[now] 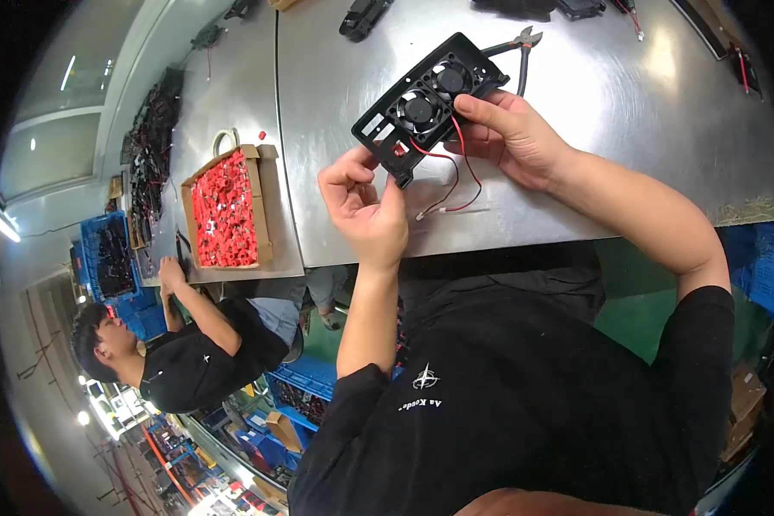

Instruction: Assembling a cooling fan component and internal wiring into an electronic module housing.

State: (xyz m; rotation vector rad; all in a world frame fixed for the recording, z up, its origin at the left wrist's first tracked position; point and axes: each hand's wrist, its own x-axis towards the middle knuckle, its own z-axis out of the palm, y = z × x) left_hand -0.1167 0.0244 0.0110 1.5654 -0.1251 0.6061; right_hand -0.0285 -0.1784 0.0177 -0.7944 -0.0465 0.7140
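Observation:
Both my hands hold a black plastic panel with two small round fans (419, 109) above the metal table, tilted up to the right. My left hand (365, 202) grips its lower left corner between thumb and fingers. At its right end, my right hand (520, 138) pinches the lower edge with the thumb on top. A small red part (399, 150) sits in the panel near my left hand. Red and black wires (471, 176) hang down from the panel to a small white connector (420, 216). Just beyond the panel lie diagonal cutters (525, 53) with dark handles.
A cardboard box (262, 206) of small red parts stands on the metal table (335, 232) to the left. Dark parts (365, 17) lie along the far side. A co-worker (206, 361) sits at the left with hands at the table. Blue crates (305, 378) stand below.

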